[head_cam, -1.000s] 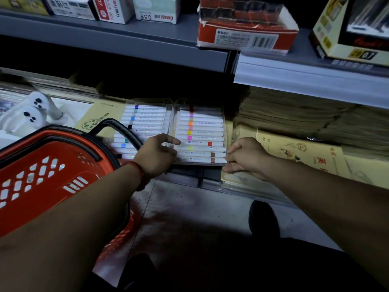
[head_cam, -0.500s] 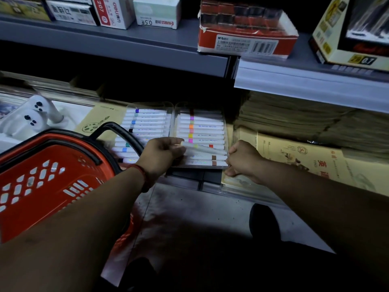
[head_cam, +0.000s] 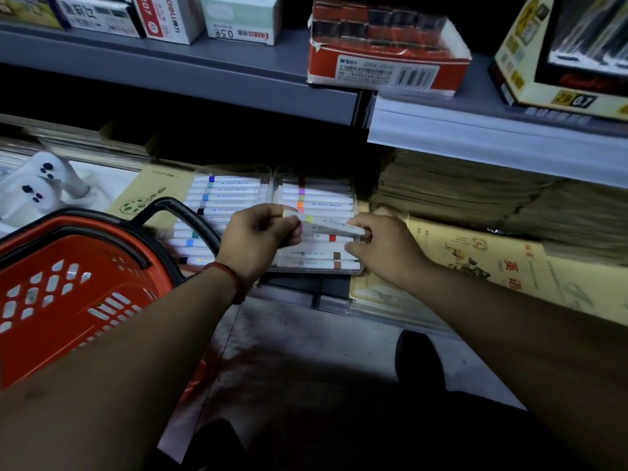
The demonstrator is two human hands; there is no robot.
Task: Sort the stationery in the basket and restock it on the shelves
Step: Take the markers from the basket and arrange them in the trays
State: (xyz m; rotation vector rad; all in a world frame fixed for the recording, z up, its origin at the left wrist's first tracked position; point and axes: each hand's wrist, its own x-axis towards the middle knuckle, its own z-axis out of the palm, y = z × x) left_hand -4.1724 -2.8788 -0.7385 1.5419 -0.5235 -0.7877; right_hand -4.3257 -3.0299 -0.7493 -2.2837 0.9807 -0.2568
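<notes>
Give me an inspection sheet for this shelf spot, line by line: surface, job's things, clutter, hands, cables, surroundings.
Surface: lower shelf, dimly lit, carrying a clear marker case opened flat, both halves lined with white markers.
Job's things: one white marker held above the case; red basket at left, contents not visible.
Clutter: brown paper stacks right of the case.
Hands: left hand pinches one end of the marker, right hand pinches the other.
Cables: nothing seen.
Surroundings: upper shelf with boxed stationery; grey floor below.

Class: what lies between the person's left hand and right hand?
In the head view, one white marker spans the gap: the left hand pinches one end, the right hand the other.
</notes>
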